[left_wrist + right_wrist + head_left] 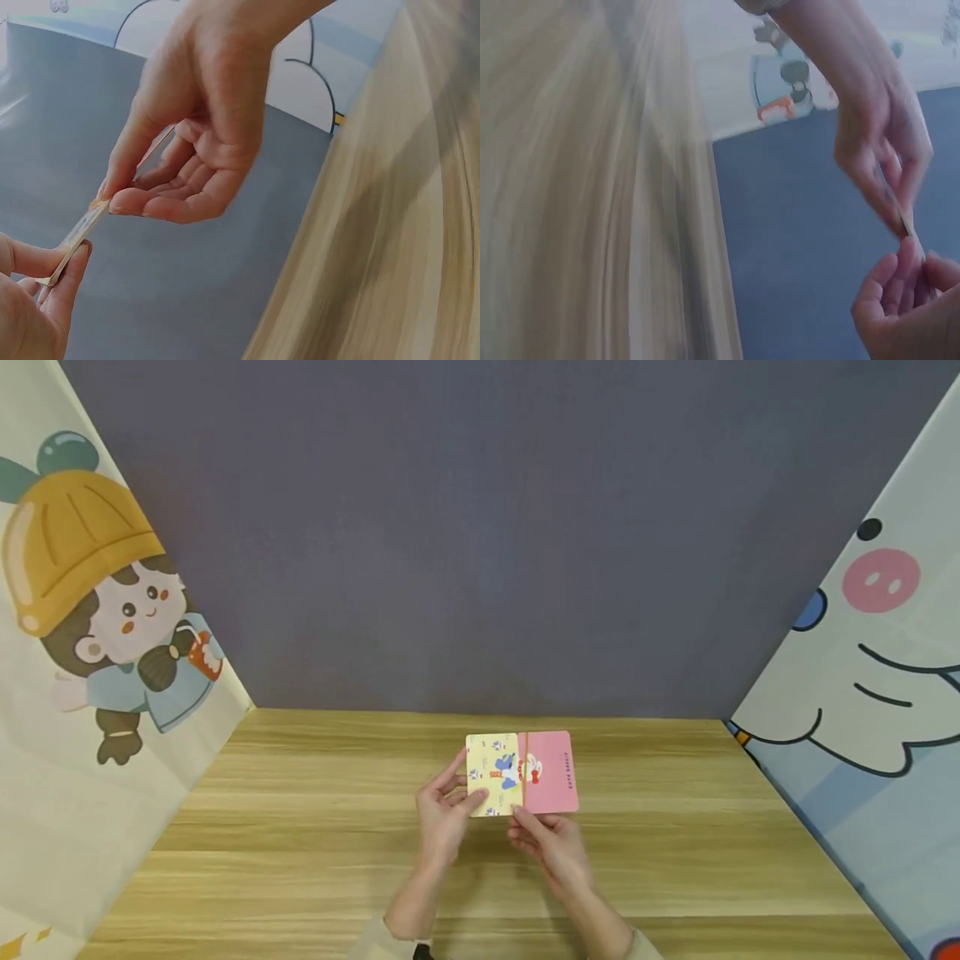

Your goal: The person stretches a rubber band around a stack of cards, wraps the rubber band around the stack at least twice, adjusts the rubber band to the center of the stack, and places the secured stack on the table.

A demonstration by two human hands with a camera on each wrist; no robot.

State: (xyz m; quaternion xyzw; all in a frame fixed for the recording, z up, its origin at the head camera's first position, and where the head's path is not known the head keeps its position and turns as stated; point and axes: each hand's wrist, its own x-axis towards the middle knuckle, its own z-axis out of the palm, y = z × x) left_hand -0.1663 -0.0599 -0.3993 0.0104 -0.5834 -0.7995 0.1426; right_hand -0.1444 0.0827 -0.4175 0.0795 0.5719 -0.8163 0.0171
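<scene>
Held up above the table is a small, thin, booklet-like item with a yellow printed half (483, 756) on the left and a pink half (555, 781) on the right. A narrow orange-brown band (526, 785) runs down where the halves meet. My left hand (441, 817) grips the yellow half at its left side, thumb on the printed face and fingers behind. At the bottom edge, by the band, my right hand (558, 852) pinches between thumb and fingers. Both wrist views show the item nearly edge-on. Whether it is one booklet or two cannot be told.
A wood-grain table (300, 843) lies below the hands. Behind it stands a dark grey panel (480, 543). Side panels carry cartoon prints: a child in a yellow hat (82, 543) on the left, a white pink-nosed figure (881, 635) on the right.
</scene>
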